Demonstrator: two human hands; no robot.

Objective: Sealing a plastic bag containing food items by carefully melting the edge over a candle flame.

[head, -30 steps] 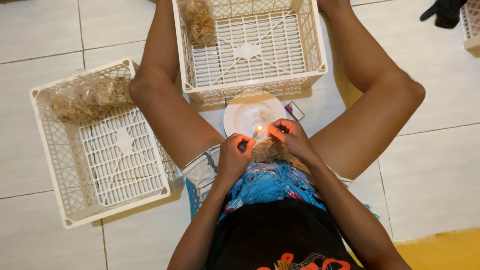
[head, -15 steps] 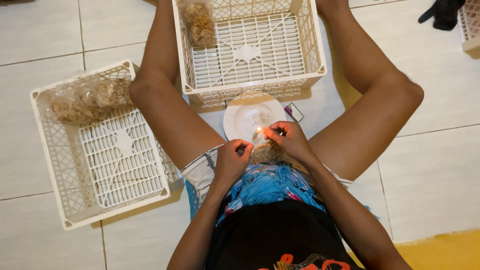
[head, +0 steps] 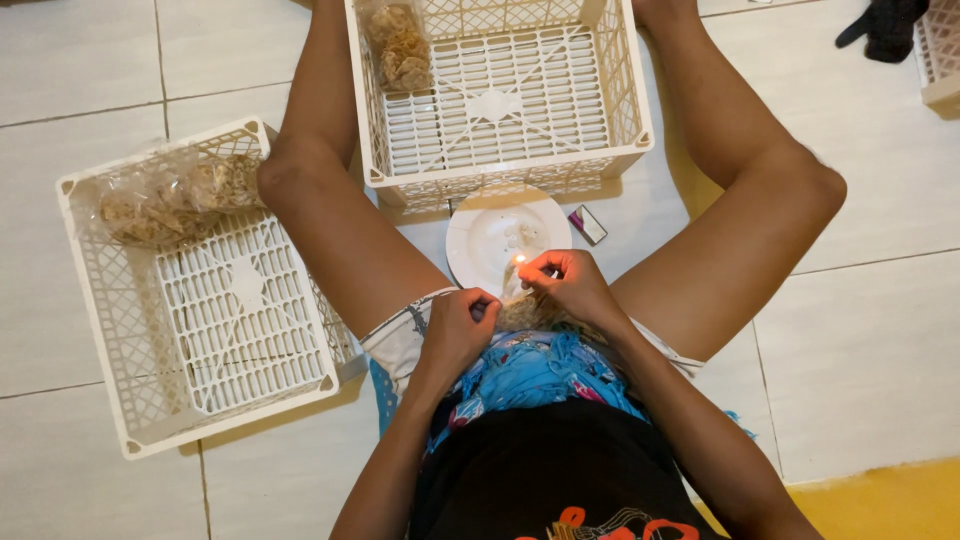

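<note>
1. A person is seen from above, seated on a white tiled floor (head: 860, 340) with legs spread. Both hands are held together over the lap.
2. The left hand (head: 455, 330) is closed, its fingers clamped on one side of a small clear plastic bag of brown snacks (head: 525, 308).
3. The right hand (head: 570, 285) has its fingers pinched together on the top edge of the same bag, right beside a small flame (head: 520, 259) that stands on a white plate (head: 490, 225).
4. To do the sealing well, the bag's edge should be held taut and passed briefly along the flame, with the fingertips kept just clear of it and the snacks kept below the seam.
5. A small purple and white box (head: 587, 224), probably matches, lies on the floor just beside the plate.
6. A white plastic crate (head: 610, 130) stands ahead between the knees, with 2 filled bags (head: 398, 45) in its far left corner.
7. A second white crate (head: 110, 330) stands to the left, holding several filled bags (head: 170, 195) at its far end.
8. Compared with 0.5 s and 1.0 s ago, little has changed: both hands remain at the flame with the bag, and crates and plate are unmoved.
</note>
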